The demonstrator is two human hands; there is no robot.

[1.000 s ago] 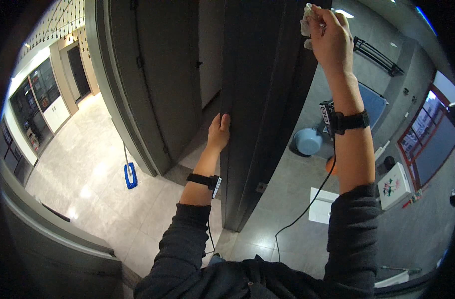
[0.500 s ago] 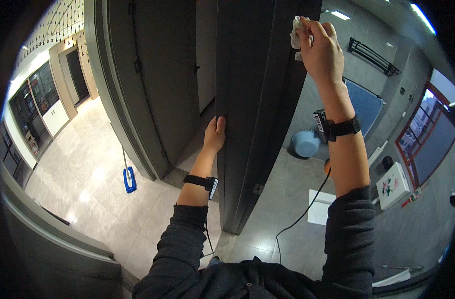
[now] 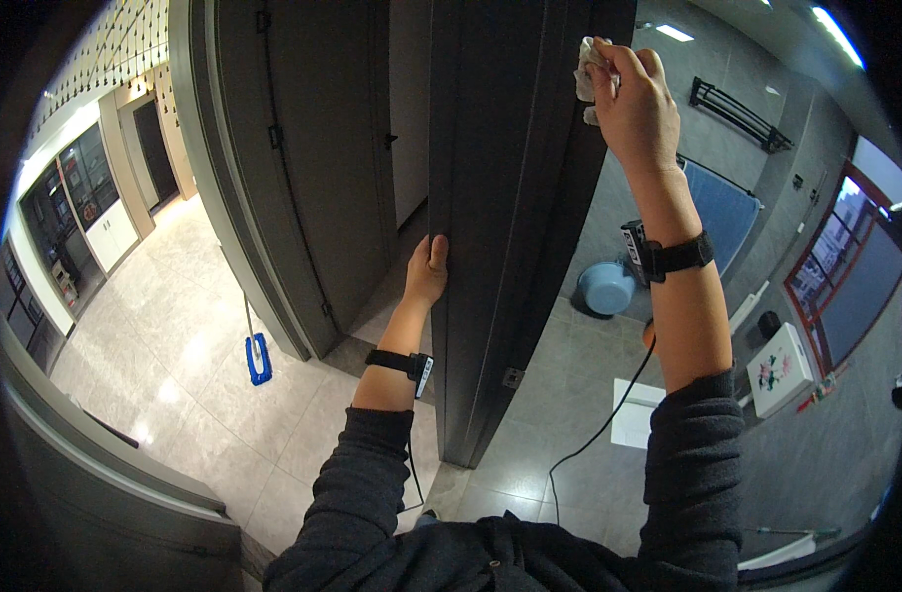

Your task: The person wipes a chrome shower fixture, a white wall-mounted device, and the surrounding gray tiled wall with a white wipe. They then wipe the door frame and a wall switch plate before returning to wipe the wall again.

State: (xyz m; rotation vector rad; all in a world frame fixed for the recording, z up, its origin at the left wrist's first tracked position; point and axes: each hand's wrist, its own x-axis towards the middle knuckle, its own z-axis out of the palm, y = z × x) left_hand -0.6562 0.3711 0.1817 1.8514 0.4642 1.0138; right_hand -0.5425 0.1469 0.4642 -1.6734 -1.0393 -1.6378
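Observation:
A dark door frame point(image 3: 490, 247) stands upright in front of me. High on its right side, my right hand point(image 3: 640, 109) pinches a crumpled white tissue or wipe point(image 3: 587, 79) and presses it to the dark surface. Part of the tissue hangs below the fingers. Lower down, my left hand point(image 3: 427, 271) is closed around the frame's left edge, its thumb showing while most of the other fingers are hidden behind the edge. Both wrists wear a black strap with a small device.
A dark door point(image 3: 318, 158) stands left of the frame. On the pale tiled floor to the left is a blue mop point(image 3: 259, 358). The grey-tiled room on the right holds a blue basin point(image 3: 607, 287), a wall rack point(image 3: 740, 113) and a white box point(image 3: 779, 370). A black cable point(image 3: 594, 434) hangs by my right arm.
My right hand and the tissue have shifted very slightly downward along the frame. My left hand keeps its place on the edge.

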